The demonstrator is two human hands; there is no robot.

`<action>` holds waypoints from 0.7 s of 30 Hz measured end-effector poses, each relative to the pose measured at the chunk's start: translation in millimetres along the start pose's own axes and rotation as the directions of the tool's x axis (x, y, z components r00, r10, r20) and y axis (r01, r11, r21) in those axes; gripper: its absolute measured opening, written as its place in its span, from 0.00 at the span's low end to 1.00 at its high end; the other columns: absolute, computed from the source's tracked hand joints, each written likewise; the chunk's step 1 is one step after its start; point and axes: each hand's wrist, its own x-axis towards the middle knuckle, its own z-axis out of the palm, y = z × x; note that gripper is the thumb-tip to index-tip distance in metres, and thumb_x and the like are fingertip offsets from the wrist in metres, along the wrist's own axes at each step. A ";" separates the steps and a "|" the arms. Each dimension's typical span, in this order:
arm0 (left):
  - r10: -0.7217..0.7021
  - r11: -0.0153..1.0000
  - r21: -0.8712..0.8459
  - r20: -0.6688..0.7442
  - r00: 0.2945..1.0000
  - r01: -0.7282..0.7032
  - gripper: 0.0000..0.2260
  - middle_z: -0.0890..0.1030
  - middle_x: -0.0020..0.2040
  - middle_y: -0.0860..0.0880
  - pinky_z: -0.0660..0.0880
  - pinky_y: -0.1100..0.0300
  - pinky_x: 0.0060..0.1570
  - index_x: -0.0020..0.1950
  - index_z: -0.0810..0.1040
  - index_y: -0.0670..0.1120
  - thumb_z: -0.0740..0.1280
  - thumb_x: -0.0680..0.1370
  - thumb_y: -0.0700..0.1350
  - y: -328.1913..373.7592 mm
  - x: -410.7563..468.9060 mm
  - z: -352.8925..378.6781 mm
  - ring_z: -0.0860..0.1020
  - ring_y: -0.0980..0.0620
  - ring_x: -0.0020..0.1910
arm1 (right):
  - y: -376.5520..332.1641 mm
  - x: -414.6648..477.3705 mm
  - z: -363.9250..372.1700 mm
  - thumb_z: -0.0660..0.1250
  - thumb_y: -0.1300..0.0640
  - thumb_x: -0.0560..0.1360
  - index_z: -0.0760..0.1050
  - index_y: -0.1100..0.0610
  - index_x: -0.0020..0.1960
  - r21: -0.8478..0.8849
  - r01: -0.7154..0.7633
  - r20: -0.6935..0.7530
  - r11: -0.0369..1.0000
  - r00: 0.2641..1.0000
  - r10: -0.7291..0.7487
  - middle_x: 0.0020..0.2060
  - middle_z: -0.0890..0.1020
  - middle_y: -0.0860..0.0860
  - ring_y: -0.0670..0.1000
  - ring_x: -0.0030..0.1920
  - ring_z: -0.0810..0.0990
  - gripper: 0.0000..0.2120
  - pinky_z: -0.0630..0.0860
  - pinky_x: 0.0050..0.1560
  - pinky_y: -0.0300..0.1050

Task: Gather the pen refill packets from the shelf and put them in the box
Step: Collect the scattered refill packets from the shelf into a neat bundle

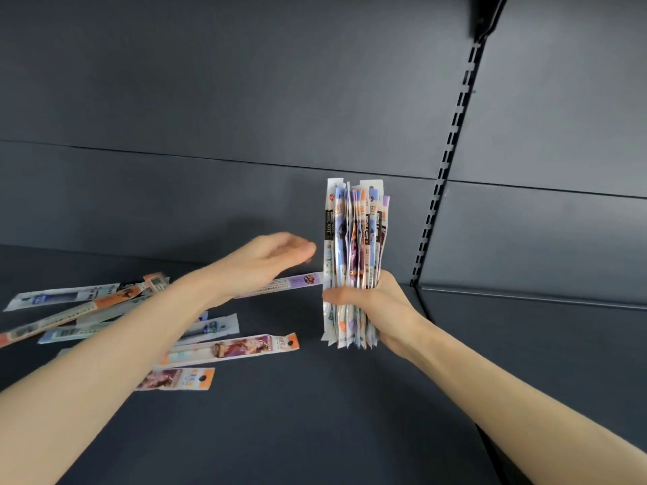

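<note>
So, your right hand (378, 309) has its fingers and thumb wrapped tight around the lower part of a bundle of pen refill packets (355, 232). The bundle stands upright, most of its length sticking up above the fist and a short bit poking out below, and it's off the shelf (315, 414) rather than resting on it. Your left hand (266, 260) is just beside the bundle on its left, palm down, fingertips almost at the packet edges. A purple packet (290, 282) runs out from under that hand, and its far end touches the bundle. The left fingers are smeared with motion blur, though, so I honestly can't tell if they're pinching that packet or just hovering over it. The rest of the loose packets (231, 346) lie flat on the dark shelf to the left, well apart from the bundle, and your left forearm covers the middle of that pile, so there's no counting them. The print on the wrappers is too small to read. Behind it all are the dark back panel (245, 99) and a slotted upright (451, 134) on the right.
</note>
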 end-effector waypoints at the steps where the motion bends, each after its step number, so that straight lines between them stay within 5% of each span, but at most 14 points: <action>1: -0.031 0.996 0.084 -0.032 0.999 0.033 0.23 0.79 0.59 0.57 0.72 0.61 0.61 0.62 0.75 0.51 0.63 0.71 0.61 -15.3 1.0 -9.3 0.76 0.61 0.58 | 0.1 4.1 2.4 0.72 0.67 0.69 0.80 0.56 0.53 -0.007 -0.009 -0.029 1.000 1.000 0.009 0.44 0.85 0.51 0.50 0.47 0.84 0.14 0.80 0.48 0.43; 4: -0.098 0.927 0.366 0.030 0.995 0.080 0.21 0.77 0.63 0.50 0.72 0.59 0.62 0.66 0.74 0.45 0.67 0.75 0.52 -56.2 6.8 -28.5 0.76 0.56 0.59 | -0.8 16.2 13.4 0.73 0.66 0.68 0.80 0.56 0.51 -0.017 -0.054 -0.111 0.998 0.992 0.052 0.44 0.84 0.52 0.52 0.48 0.83 0.13 0.79 0.52 0.46; 9: -0.036 0.766 0.643 0.069 0.997 -0.017 0.22 0.80 0.60 0.47 0.74 0.52 0.57 0.66 0.74 0.45 0.67 0.75 0.55 -82.3 28.4 -31.2 0.78 0.49 0.55 | -4.8 28.6 35.7 0.75 0.63 0.67 0.78 0.56 0.52 -0.091 -0.096 -0.205 0.991 0.976 0.075 0.43 0.83 0.50 0.50 0.47 0.82 0.15 0.79 0.50 0.43; 13: -0.005 0.808 0.587 0.084 0.996 -0.046 0.13 0.84 0.50 0.47 0.75 0.57 0.40 0.56 0.80 0.44 0.70 0.75 0.48 -83.4 44.1 -28.5 0.80 0.50 0.42 | -5.2 26.5 46.0 0.76 0.63 0.67 0.79 0.54 0.46 -0.109 -0.117 -0.311 0.987 0.947 0.078 0.39 0.83 0.49 0.47 0.42 0.83 0.11 0.78 0.42 0.38; 21: 0.106 0.909 0.405 0.002 0.994 -0.097 0.08 0.84 0.43 0.50 0.80 0.52 0.44 0.51 0.83 0.47 0.70 0.75 0.49 -69.2 21.3 -47.8 0.82 0.51 0.40 | -4.7 13.8 53.6 0.73 0.66 0.68 0.78 0.57 0.42 -0.166 -0.152 -0.413 0.974 0.908 0.071 0.37 0.80 0.52 0.51 0.39 0.81 0.07 0.77 0.43 0.44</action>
